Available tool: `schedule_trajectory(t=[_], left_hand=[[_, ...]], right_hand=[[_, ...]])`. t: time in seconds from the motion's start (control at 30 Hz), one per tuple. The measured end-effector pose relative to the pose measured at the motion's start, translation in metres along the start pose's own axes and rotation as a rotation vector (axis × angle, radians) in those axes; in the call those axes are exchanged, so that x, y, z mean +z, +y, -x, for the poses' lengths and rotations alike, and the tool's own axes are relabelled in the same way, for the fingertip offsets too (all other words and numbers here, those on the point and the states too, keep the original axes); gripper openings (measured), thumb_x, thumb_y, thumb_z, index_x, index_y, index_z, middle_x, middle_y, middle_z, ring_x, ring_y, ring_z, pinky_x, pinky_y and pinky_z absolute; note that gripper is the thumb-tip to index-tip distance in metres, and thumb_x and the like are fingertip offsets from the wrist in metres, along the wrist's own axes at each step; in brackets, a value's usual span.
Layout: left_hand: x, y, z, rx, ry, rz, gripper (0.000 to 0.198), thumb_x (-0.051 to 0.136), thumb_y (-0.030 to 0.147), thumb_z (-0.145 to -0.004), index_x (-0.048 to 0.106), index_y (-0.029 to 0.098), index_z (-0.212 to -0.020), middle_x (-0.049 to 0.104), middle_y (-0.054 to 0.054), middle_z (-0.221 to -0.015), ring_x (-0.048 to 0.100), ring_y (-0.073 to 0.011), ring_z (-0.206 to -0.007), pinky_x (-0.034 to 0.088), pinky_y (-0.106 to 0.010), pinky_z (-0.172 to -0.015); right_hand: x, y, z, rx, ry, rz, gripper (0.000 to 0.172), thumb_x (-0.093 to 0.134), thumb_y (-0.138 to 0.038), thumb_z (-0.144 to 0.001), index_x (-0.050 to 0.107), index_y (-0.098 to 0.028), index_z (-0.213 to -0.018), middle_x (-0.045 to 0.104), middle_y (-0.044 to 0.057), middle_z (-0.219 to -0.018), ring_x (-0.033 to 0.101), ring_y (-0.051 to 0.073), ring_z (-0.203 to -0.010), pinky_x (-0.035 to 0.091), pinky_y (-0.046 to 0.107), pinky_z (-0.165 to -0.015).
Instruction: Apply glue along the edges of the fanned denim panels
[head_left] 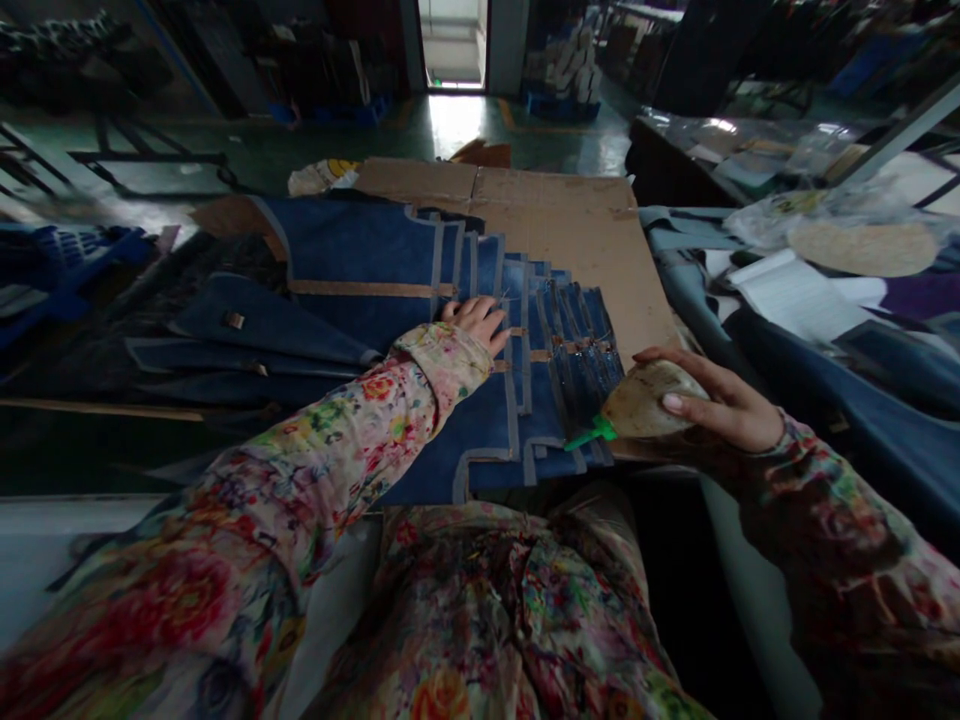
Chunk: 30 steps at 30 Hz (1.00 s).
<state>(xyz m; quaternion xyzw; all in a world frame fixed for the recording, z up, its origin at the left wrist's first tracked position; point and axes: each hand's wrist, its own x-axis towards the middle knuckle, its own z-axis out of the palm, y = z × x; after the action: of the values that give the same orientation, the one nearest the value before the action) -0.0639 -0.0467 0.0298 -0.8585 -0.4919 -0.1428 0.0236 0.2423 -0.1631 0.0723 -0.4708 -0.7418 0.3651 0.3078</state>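
Several dark blue sheet pieces with grey edges (360,240) lie fanned and overlapping in front of me, with brown strips running across them. My left hand (478,322) rests on these pieces, fingers spread, palm down. In my right hand (720,400) is a yellowish squeeze bottle (649,400), gripped between thumb and fingers. Its green nozzle (592,433) points left and down, at the grey edges of the nearest pieces on the right; whether the tip touches them I cannot tell.
Cardboard (570,220) lies under the blue pieces. More folded blue pieces (277,325) are at the left. On the right, a surface carries blue material, papers (795,295) and clear plastic (832,215). A blue pallet (67,270) stands far left.
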Motion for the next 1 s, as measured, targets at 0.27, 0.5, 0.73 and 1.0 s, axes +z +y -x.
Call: schedule_trajectory(t=[0.27, 0.5, 0.73, 1.0], left_hand=[[0.005, -0.003, -0.002, 0.009, 0.019, -0.023, 0.034, 0.042, 0.037, -0.091, 0.056, 0.021, -0.117, 0.048, -0.007, -0.133, 0.041, -0.0225, -0.121, 0.026, -0.043, -0.1], [0.007, -0.003, -0.001, 0.008, 0.05, -0.015, 0.033, 0.041, 0.037, -0.092, 0.056, 0.021, -0.116, 0.049, -0.006, -0.132, 0.041, -0.0218, -0.121, 0.027, -0.044, -0.098], [0.007, -0.003, -0.002, 0.011, 0.047, -0.009, 0.032, 0.042, 0.037, -0.091, 0.057, 0.021, -0.114, 0.05, -0.006, -0.131, 0.042, -0.0215, -0.12, 0.027, -0.043, -0.098], [0.002, -0.001, 0.001, 0.01, 0.042, -0.012, 0.031, 0.042, 0.035, -0.092, 0.057, 0.02, -0.115, 0.05, -0.006, -0.131, 0.041, -0.0205, -0.122, 0.027, -0.042, -0.098]], right_hand=[[0.007, -0.002, -0.018, 0.024, 0.075, -0.005, 0.051, 0.064, -0.05, -0.075, 0.05, -0.024, -0.116, 0.057, 0.007, -0.109, 0.057, 0.025, -0.099, 0.05, 0.035, -0.085], [0.006, -0.005, -0.027, -0.002, 0.127, 0.059, 0.055, 0.066, -0.054, -0.071, 0.052, -0.024, -0.115, 0.055, 0.008, -0.112, 0.055, 0.026, -0.102, 0.05, 0.038, -0.087], [0.001, -0.005, -0.029, -0.028, 0.049, 0.082, 0.053, 0.066, -0.052, -0.073, 0.052, -0.025, -0.116, 0.057, 0.007, -0.11, 0.056, 0.026, -0.101, 0.049, 0.038, -0.088], [-0.001, 0.025, -0.054, -0.176, 0.15, 0.161, 0.057, 0.069, -0.045, -0.074, 0.047, -0.026, -0.123, 0.052, 0.007, -0.115, 0.052, 0.026, -0.107, 0.046, 0.039, -0.094]])
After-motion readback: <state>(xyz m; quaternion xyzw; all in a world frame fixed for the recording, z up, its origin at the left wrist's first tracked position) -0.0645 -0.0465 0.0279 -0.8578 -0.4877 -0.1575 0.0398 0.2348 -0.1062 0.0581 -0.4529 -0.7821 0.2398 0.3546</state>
